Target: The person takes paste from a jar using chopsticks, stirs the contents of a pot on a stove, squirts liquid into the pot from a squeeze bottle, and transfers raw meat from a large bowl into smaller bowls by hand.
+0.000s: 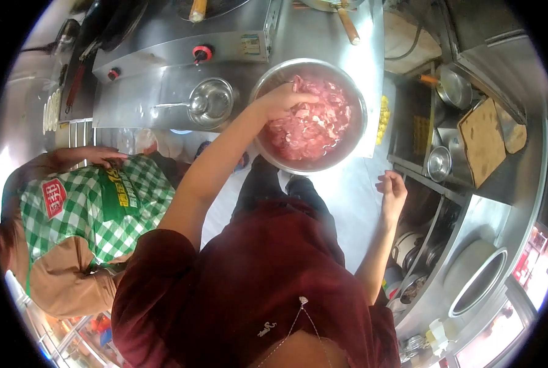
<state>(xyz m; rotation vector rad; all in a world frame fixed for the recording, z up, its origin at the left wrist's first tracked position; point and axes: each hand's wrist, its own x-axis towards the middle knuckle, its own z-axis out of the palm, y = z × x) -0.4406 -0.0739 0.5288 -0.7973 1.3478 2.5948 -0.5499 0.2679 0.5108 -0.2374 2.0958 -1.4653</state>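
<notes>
A large steel bowl (355,144) of raw sliced meat (314,126) stands at the counter's front edge. Into it reaches my left hand (283,101), its thumb lying across the pink slices and its other fingers sunk among them, partly hidden. The hand appears closed on some of the meat. Away from the bowl, at the lower right, my right hand (393,189) hangs in the air with loosely bent fingers, some space between them and nothing held.
A steel ladle (210,103) lies on the counter (139,104), left of the bowl. Behind it is a stove with a red knob (203,54). Another person in a green checked apron (90,208) is close on my left. Shelves with pots (479,279) line the right.
</notes>
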